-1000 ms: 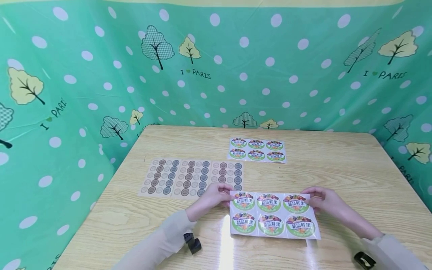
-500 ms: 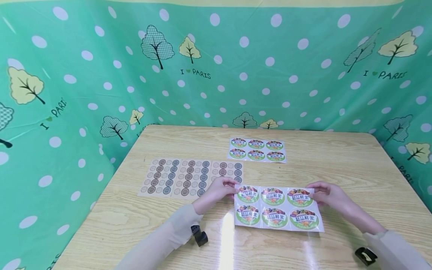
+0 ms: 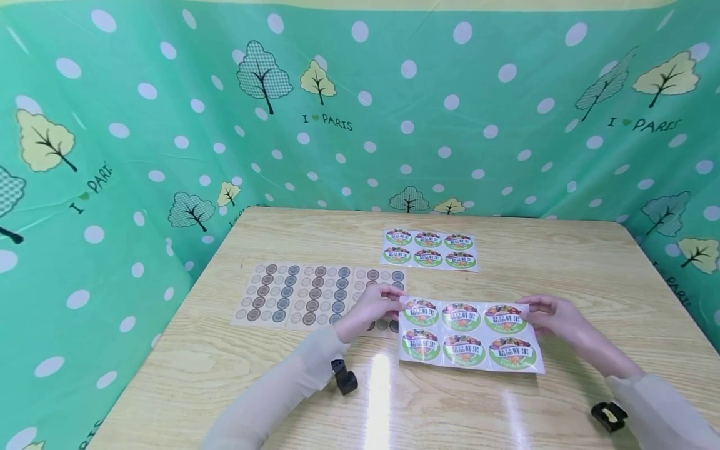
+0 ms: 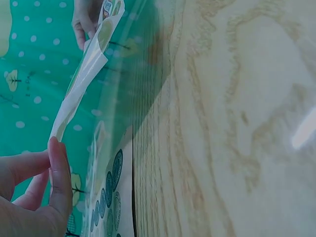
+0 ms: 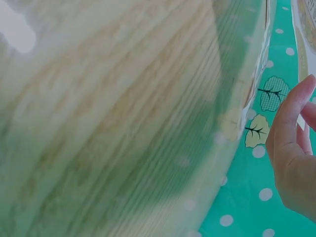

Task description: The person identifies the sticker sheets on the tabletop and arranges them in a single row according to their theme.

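Between both hands a white sheet of oval fruit stickers is held up off the table, its lower edge tipped toward me. At its upper left corner my left hand pinches it between thumb and fingers; the left wrist view shows this left hand gripping the edge of the sheet. My right hand pinches the upper right corner, and in the right wrist view the right hand appears at the frame's right edge. The sheet's back is mostly turned to the left wrist camera.
Three brown sheets of round stickers lie side by side at the left, the rightmost partly behind my left hand. Another fruit sticker sheet lies flat farther back. A green patterned curtain stands behind the wooden table.
Both hands have moved the held sticker sheet away from me and slightly to the right. The sheets lying on the table have stayed in place.
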The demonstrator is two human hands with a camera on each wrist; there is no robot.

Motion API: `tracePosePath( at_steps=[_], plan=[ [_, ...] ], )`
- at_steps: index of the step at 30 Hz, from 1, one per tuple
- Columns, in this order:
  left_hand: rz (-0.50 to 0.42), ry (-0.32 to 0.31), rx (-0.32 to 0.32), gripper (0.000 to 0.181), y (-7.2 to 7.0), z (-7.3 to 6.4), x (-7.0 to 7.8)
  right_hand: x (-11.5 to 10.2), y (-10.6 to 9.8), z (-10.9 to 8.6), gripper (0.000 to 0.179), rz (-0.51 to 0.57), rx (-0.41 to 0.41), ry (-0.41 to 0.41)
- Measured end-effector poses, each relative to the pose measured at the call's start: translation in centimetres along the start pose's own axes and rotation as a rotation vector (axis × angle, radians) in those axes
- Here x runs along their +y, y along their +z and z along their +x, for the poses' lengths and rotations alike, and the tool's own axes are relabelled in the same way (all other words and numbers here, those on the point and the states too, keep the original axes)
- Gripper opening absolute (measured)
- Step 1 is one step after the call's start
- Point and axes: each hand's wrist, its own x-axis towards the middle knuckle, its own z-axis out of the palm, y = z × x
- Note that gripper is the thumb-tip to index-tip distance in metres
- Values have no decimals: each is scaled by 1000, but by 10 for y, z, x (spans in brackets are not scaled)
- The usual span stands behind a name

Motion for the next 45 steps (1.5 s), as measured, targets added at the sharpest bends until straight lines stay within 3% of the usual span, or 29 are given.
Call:
tracePosePath(
  at_steps=[16,35,45],
  plan=[
    [-11,-24,38,26,9,22,8,-1,-16,12,28,64,-24,24],
    [41,18,67,25,14,34,11,-2,-19,24,51,11,-6,74],
    [92,36,88,23,14,39,9,2,-22,30,41,55,-20,75]
  ],
)
